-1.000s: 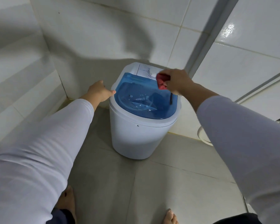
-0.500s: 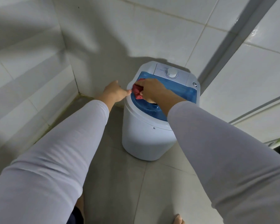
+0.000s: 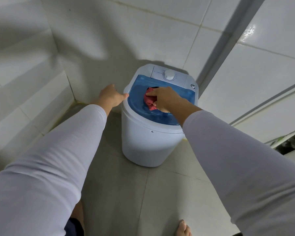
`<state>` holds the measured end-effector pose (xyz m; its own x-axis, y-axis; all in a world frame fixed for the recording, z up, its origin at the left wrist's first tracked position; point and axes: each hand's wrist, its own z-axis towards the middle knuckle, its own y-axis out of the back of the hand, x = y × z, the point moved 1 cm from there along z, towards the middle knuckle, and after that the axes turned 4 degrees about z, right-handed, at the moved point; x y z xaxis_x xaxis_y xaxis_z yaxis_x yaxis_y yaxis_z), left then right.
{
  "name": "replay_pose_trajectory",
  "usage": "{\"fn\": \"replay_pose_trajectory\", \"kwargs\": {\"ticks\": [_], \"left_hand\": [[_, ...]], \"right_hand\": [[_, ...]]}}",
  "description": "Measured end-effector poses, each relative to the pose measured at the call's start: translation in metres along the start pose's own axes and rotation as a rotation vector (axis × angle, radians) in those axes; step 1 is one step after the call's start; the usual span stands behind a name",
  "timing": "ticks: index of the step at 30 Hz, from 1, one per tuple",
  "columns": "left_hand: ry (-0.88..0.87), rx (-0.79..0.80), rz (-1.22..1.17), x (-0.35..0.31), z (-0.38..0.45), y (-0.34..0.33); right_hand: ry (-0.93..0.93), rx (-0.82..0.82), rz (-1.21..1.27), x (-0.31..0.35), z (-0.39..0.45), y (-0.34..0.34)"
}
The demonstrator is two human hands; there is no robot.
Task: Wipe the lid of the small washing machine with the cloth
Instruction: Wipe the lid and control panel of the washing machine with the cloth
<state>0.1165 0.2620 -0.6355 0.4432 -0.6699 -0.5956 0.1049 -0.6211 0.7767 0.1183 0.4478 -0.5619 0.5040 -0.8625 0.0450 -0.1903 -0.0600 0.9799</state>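
A small white washing machine stands on the floor in a tiled corner. Its translucent blue lid is closed on top. My right hand grips a bunched red cloth and presses it onto the middle of the lid. My left hand rests against the machine's left rim, thumb touching the edge beside the lid; its fingers are hidden behind the hand. A white control panel with a round dial sits behind the lid.
White tiled walls close in at the left and behind the machine. A grey vertical frame runs up the wall to the right. A white pipe shows at the right edge. My bare foot stands on the grey floor tiles.
My right hand swept the cloth from the lid's back right to its left edge, then back to the middle. The left hand stayed on the rim. The view shifted.
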Motion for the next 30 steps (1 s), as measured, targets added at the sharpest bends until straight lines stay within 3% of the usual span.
{"fn": "replay_pose_trajectory", "kwargs": {"ticks": [11,30], "left_hand": [[0.004,-0.031,0.061,-0.003,-0.001,-0.002],[0.014,-0.049,0.104,-0.003,-0.001,-0.003]], "right_hand": [[-0.141,-0.036,0.04,-0.051,-0.025,-0.011],[-0.201,-0.126,0.174,-0.061,-0.046,-0.012]]}}
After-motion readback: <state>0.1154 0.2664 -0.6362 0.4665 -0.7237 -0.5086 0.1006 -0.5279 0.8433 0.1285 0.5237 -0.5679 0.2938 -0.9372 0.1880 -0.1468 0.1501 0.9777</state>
